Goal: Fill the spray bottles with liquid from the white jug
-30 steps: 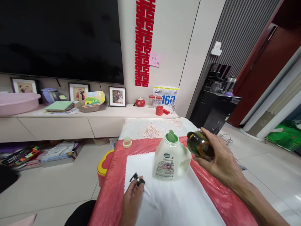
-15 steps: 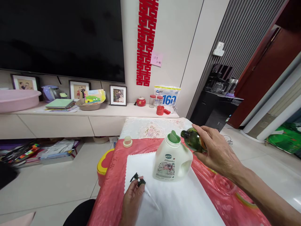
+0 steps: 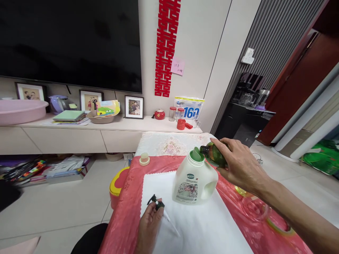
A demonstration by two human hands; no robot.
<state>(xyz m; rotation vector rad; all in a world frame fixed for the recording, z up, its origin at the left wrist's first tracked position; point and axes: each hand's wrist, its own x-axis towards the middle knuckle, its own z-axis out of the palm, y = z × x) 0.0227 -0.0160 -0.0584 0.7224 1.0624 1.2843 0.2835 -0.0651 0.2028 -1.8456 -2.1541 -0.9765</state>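
My right hand (image 3: 238, 164) grips a dark green bottle (image 3: 216, 155), tilted nearly level, its black mouth beside the green pouring spout of a pale laundry detergent jug (image 3: 194, 181). Whether liquid flows cannot be seen. The jug stands upright and uncapped on a white cloth (image 3: 203, 225). My left hand (image 3: 150, 222) pinches a dark green pump head (image 3: 158, 204) between thumb and fingers, and its thin white dip tube (image 3: 172, 225) points down to the right over the cloth. Left of the jug, a cream cap (image 3: 144, 159) sits on the red table cover (image 3: 161, 165).
Under my right forearm lie rolls of clear tape (image 3: 255, 208). A red and yellow stool (image 3: 116, 187) stands left of the table. Behind it, a long cabinet (image 3: 127, 125) carries picture frames, jars, a red pot (image 3: 159, 114) and a pink basin (image 3: 22, 111).
My right hand has moved the green bottle left and tipped it lower, bringing its mouth close to the jug's spout. My left hand keeps the pump head in the same place.
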